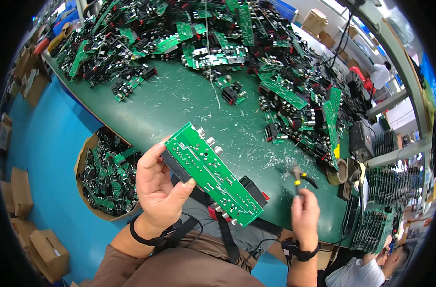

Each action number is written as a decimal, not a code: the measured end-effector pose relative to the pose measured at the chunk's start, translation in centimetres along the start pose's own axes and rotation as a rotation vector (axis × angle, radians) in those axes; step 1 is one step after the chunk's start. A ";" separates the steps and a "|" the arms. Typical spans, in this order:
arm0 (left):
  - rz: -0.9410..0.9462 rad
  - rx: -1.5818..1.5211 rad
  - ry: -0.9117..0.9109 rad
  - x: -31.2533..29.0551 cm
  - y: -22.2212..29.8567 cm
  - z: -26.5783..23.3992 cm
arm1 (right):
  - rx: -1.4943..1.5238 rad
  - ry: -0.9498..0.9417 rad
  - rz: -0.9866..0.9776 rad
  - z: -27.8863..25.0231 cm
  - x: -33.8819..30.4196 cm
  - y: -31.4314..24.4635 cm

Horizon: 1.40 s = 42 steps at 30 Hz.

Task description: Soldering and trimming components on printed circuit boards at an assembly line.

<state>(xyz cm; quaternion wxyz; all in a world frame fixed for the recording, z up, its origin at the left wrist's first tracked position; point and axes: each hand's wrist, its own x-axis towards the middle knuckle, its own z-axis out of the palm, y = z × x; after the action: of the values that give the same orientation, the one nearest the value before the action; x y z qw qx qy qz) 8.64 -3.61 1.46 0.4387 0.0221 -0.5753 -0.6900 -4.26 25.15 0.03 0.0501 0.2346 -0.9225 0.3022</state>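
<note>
My left hand (155, 191) is closed on the edge of a long green circuit board (213, 174), thumb on its near side. The board is tilted above the front of the table, its solder-dotted face toward me. Silver cylindrical parts stick out along its edges, and a black connector (251, 189) shows at its right end. To the right, my right hand (305, 215) grips a pair of cutting pliers (297, 176) with black and yellow handles. Their jaws point away from me, apart from the board. What the right fingers cover is hidden.
Heaps of circuit boards (146, 36) cover the back and right of the green table (170, 95). White clippings (289, 160) are scattered on it. Left of the table stands a carton (79, 165) full of boards. A person (361, 270) works at the lower right, beside stacked boards (373, 229).
</note>
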 end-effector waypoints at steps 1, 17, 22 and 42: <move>-0.003 0.008 -0.008 0.0 0.2 -0.3 | 0.207 0.061 0.122 -0.5 -0.1 0.2; 0.026 -0.007 -0.065 0.1 -0.2 0.0 | 0.900 0.187 0.147 -1.4 0.0 0.8; 0.019 0.023 -0.066 -0.1 0.0 0.2 | 1.072 -0.013 0.125 -0.5 0.6 1.7; 0.001 -0.038 -0.134 -0.5 -0.9 1.3 | 1.346 -0.143 0.096 -0.1 -1.1 -5.9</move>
<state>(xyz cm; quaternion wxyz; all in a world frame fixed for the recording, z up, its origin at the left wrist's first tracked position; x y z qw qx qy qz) 7.71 -2.31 0.99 0.4001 -0.0329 -0.5900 -0.7005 -0.55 21.44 3.01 -0.1815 0.1928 -0.5439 0.7963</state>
